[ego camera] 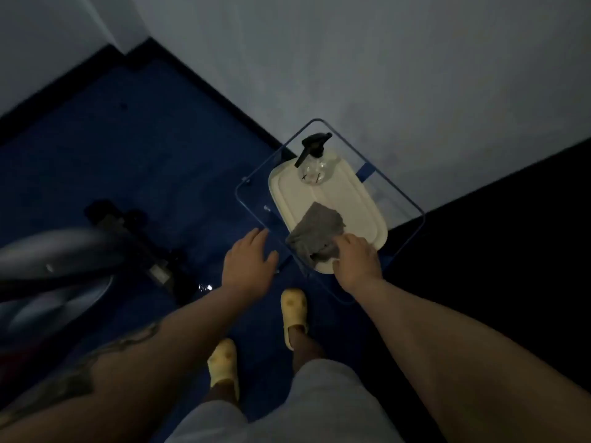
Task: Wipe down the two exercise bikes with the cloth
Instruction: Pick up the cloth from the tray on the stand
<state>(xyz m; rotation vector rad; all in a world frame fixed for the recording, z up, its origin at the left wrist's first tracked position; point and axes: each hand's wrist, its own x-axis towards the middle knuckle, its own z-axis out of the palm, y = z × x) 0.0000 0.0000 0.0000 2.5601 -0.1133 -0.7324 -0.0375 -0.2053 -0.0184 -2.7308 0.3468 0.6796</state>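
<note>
— Where's the cloth (316, 235)?

— Right of centre in the frame, crumpled on the near end of the white tray (361, 199), which sits on a clear little table (256, 199). The right hand (356, 262) is down on its near edge, fingers curled into the fabric — it looks like a grip, though the fingertips are hidden.

— And the other hand?

— The left hand (249, 266) hovers just left of the tray, fingers spread and relaxed, holding nothing.

— What could go wrong?

— A hard pull could drag the tray toward the table edge, or jolt the spray bottle (313, 161) standing at the tray's far end. One exercise bike (80, 260) shows blurred at the left; in this dim light, a wipe could easily miss patches.
</note>
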